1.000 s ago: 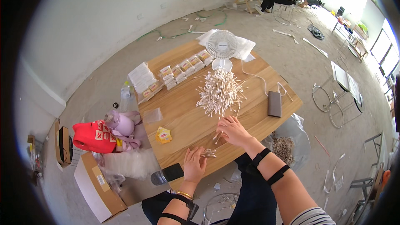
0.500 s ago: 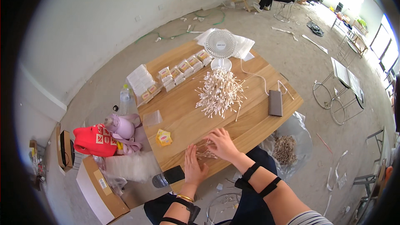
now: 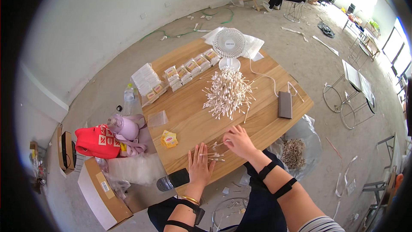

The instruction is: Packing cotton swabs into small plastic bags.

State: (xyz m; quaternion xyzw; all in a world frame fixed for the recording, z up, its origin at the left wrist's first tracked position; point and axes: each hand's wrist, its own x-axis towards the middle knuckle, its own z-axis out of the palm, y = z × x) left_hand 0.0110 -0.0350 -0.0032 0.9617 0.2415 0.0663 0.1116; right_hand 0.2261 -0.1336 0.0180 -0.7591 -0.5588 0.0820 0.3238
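Note:
My left hand [image 3: 200, 165] lies flat near the table's front edge, fingers stretched out, beside a few loose cotton swabs [image 3: 216, 156]. To the right, the fingers of my right hand [image 3: 240, 141] are pinched together on cotton swabs, whose ends show at the fingertips; how many is hidden. Farther back stands a large heap of cotton swabs [image 3: 227, 93] in the middle of the wooden table [image 3: 266, 81]. Left of my hands are yellow paper cards [image 3: 169, 139] and a small clear plastic bag [image 3: 158, 119].
A white fan [image 3: 229, 43] stands behind the heap. Filled swab packs [image 3: 192, 68] line the far left edge. A grey power bank [image 3: 285, 105] with a cable sits right. A dark flat object [image 3: 178, 179] lies at the front-left corner. Below right hangs a plastic bag of swabs [image 3: 293, 154].
My right hand has moved right and slightly away from me, apart from my left hand. The swabs between the hands are more spread out. My left hand now lies flatter.

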